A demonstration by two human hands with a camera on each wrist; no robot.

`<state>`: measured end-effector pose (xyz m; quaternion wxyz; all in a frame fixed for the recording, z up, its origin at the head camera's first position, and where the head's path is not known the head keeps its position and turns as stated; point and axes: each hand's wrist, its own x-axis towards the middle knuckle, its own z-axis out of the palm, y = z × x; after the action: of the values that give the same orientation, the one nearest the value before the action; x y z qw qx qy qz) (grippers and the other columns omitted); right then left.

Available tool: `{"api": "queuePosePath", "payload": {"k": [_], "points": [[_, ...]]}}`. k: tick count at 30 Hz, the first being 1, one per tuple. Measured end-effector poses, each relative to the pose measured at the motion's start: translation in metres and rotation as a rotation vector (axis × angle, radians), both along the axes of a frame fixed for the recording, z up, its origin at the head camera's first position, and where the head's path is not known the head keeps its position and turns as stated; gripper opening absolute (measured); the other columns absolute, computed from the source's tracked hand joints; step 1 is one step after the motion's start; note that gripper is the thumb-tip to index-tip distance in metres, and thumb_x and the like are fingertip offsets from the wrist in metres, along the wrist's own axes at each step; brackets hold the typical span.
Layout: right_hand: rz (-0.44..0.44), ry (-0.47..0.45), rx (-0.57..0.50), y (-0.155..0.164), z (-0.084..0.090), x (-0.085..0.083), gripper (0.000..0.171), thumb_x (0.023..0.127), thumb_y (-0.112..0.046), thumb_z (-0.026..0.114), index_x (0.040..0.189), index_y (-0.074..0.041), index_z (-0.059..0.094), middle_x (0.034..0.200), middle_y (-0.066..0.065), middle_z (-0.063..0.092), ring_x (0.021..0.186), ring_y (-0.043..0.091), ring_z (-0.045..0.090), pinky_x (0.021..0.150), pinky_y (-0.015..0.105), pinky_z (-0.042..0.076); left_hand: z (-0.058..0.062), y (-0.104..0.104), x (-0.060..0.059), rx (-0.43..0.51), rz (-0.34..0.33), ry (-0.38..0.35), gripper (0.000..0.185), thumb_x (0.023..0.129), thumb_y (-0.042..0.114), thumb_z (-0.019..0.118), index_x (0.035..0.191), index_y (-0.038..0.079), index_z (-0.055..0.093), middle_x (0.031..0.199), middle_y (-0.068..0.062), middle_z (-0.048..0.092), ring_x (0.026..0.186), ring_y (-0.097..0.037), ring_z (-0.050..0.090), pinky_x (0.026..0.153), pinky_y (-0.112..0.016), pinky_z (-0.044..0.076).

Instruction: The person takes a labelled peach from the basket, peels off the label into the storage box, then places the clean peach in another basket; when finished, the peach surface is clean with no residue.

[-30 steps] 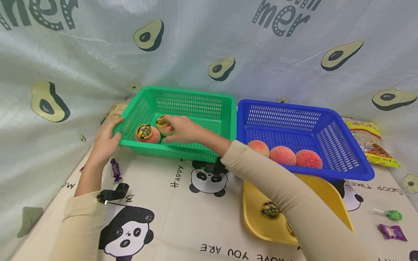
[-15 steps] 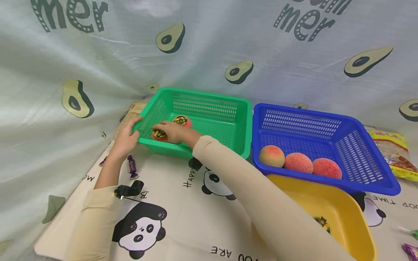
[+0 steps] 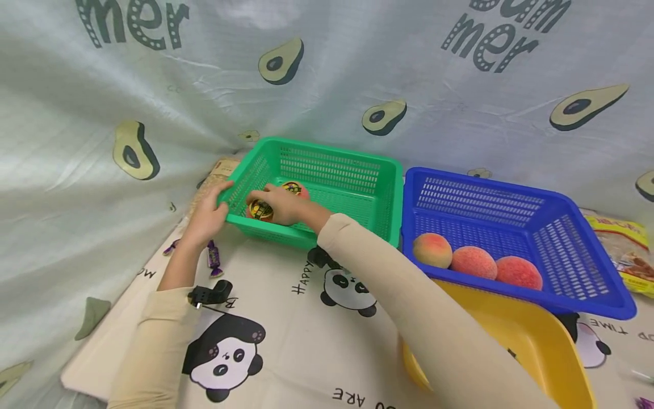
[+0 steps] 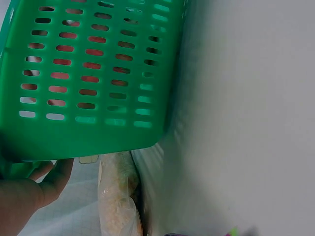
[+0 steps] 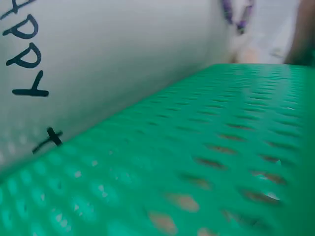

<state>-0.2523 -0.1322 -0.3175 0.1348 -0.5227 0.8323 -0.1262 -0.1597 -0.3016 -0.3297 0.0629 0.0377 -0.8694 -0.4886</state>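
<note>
We see the left hand (image 3: 206, 215) gripping the rim of the green basket (image 3: 332, 168) at nine o'clock. The right hand (image 3: 284, 205) curls its fingers around a stickered peach (image 3: 260, 211) at the basket's eight o'clock, though we can't tell how firmly. A second peach (image 3: 304, 192) lies at two o'clock from it; the blue basket (image 3: 480, 197) stands at three.

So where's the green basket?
Head view, slightly left of centre: the green basket sits just left of the blue basket, left hand gripping its left end, right hand inside around a peach.
</note>
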Motion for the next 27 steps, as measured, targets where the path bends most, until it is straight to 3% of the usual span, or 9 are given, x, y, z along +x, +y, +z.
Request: {"api": "queuePosePath", "payload": {"k": [7, 12, 16, 21, 24, 27], "points": [[-0.078, 0.007, -0.252, 0.046, 0.044, 0.021, 0.064, 0.075, -0.011, 0.079, 0.132, -0.014, 0.05, 0.129, 0.012, 0.043, 0.117, 0.023, 0.043, 0.088, 0.026, 0.045, -0.001, 0.001, -0.005, -0.013, -0.015, 0.035, 0.055, 0.09, -0.008, 0.03, 0.145, -0.006, 0.026, 0.148, -0.03, 0.018, 0.132, -0.047, 0.021, 0.107, -0.059, 0.02], [-0.087, -0.011, -0.319, 0.096, 0.06, 0.064, 0.065, 0.072, -0.01, 0.082, 0.13, -0.015, 0.053, 0.128, 0.011, 0.045, 0.117, 0.022, 0.043, 0.087, 0.027, 0.046, -0.002, -0.001, -0.002, -0.02, -0.016, 0.022, 0.055, 0.092, -0.006, 0.028, 0.146, -0.005, 0.024, 0.15, -0.029, 0.016, 0.133, -0.048, 0.019, 0.106, -0.06, 0.019], [-0.07, -0.043, -0.304, 0.142, 0.051, 0.113, 0.065, 0.068, -0.012, 0.085, 0.126, -0.017, 0.056, 0.121, 0.009, 0.049, 0.111, 0.021, 0.046, 0.086, 0.03, 0.048, -0.002, 0.0, -0.001, -0.026, -0.028, 0.006, 0.055, 0.093, -0.004, 0.026, 0.148, -0.002, 0.02, 0.151, -0.028, 0.011, 0.133, -0.048, 0.017, 0.105, -0.062, 0.019], [-0.086, -0.152, -0.193, 0.186, 0.023, 0.171, 0.065, 0.066, -0.012, 0.085, 0.123, -0.023, 0.056, 0.115, 0.003, 0.05, 0.106, 0.018, 0.048, 0.087, 0.029, 0.047, -0.004, -0.002, -0.002, -0.05, -0.043, 0.007, 0.055, 0.095, -0.003, 0.025, 0.149, -0.002, 0.018, 0.152, -0.029, 0.009, 0.134, -0.049, 0.013, 0.105, -0.063, 0.016], [-0.126, -0.194, -0.137, 0.201, 0.004, 0.19, 0.064, 0.067, -0.011, 0.085, 0.121, -0.026, 0.056, 0.112, -0.001, 0.049, 0.104, 0.014, 0.047, 0.086, 0.026, 0.046, -0.004, -0.001, -0.004, -0.072, -0.048, 0.012, 0.055, 0.095, -0.002, 0.025, 0.149, -0.002, 0.018, 0.151, -0.03, 0.009, 0.134, -0.05, 0.013, 0.104, -0.064, 0.016], [-0.178, -0.17, -0.117, 0.208, -0.012, 0.194, 0.064, 0.065, -0.008, 0.083, 0.12, -0.026, 0.057, 0.11, -0.002, 0.049, 0.102, 0.015, 0.046, 0.084, 0.024, 0.046, -0.006, 0.001, -0.003, -0.12, -0.016, 0.024, 0.054, 0.094, -0.001, 0.026, 0.148, -0.003, 0.021, 0.149, -0.031, 0.014, 0.131, -0.051, 0.019, 0.103, -0.064, 0.021]]}}
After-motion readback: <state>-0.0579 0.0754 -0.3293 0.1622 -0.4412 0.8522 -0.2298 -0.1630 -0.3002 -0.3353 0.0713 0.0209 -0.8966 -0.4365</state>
